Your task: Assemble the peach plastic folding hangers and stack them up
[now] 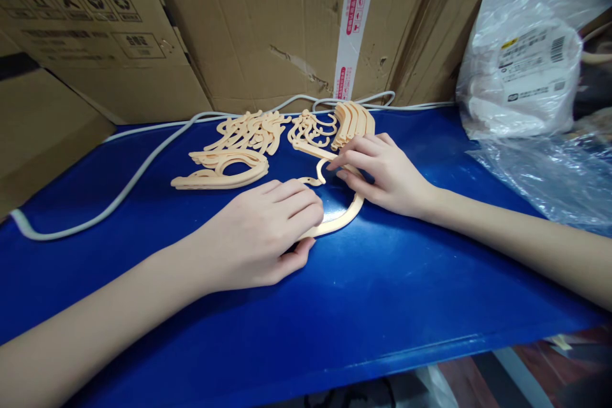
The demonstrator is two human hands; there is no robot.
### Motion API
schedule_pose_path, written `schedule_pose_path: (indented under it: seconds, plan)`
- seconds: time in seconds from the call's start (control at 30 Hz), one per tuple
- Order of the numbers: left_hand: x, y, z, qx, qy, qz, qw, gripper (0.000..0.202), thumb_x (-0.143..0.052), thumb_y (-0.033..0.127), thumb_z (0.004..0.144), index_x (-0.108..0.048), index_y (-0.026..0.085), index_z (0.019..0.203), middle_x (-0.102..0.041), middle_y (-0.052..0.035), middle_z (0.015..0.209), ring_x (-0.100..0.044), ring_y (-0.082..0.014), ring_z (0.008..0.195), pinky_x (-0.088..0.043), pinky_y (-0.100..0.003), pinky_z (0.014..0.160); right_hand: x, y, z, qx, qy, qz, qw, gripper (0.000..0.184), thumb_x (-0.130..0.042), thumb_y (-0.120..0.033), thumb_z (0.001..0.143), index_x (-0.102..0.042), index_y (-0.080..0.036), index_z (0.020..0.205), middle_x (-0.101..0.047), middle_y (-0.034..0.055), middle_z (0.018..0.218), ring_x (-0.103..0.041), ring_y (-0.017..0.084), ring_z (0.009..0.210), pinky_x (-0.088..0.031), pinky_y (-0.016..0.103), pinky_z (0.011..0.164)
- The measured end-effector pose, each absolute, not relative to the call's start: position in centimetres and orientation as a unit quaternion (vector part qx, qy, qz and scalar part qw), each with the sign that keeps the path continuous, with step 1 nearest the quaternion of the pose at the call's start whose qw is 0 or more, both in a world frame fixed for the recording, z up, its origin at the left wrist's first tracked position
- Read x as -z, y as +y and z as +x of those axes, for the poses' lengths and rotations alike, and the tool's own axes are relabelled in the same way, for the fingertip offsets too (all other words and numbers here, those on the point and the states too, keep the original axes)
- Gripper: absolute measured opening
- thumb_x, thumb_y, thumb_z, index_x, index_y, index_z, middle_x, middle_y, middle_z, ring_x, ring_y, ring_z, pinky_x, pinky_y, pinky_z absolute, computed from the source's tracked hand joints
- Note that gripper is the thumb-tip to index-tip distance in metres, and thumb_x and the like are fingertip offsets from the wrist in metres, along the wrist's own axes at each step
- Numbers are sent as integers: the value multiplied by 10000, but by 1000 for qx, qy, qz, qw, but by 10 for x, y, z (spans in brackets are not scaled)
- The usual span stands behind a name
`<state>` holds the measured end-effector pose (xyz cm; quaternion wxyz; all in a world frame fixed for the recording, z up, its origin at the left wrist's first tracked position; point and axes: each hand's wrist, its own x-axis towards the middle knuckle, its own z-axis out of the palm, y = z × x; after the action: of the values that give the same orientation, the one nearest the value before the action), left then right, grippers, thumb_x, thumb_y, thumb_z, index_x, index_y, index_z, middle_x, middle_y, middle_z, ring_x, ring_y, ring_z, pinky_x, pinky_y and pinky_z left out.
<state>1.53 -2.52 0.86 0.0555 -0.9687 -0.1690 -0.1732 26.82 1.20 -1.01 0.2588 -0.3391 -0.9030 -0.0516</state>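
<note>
A cream plastic folding hanger [342, 222], with a curved body and a small hook [320, 171], lies between my hands just over the blue table. My left hand [268, 229] is closed round the near end of its curved part, with the thumb underneath. My right hand [382, 172] pinches the hanger's far side beside the hook; the exact grip is partly hidden under the fingers. Beyond the hands lie a folded hanger stack [224, 172], a pile of wavy arm pieces [248, 131], loose hooks [310, 129] and a neat stack of curved arms [354, 121].
A white cable [143, 172] runs along the back and left of the blue table [382, 306]. Cardboard boxes [268, 25] stand behind it. At the right are a clear plastic bag with a white label [530, 70] and crumpled plastic film [549, 172].
</note>
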Motion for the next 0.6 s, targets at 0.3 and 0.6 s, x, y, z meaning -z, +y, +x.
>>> schedule_pose_path:
  seconds: [0.3, 0.6]
  plan:
    - [-8, -26, 14, 180, -166, -967, 70, 190, -512, 152, 949, -634, 131, 1094, -679, -130, 1246, -572, -277, 1255, -440, -408, 1081, 8, 8, 266, -60, -938, -241, 243, 204, -494, -166, 982, -667, -215, 1078, -680, 62, 1061, -584, 206, 955, -392, 375, 849]
    - [-7, -24, 14, 181, -182, -965, 56, 280, -519, 182, 945, -590, 120, 1208, -694, -140, 1225, -602, -279, 1208, -464, -426, 1028, 9, 7, 265, -72, -948, -211, 227, 193, -477, -157, 996, -657, -197, 1055, -687, 77, 1061, -582, 204, 973, -420, 372, 859]
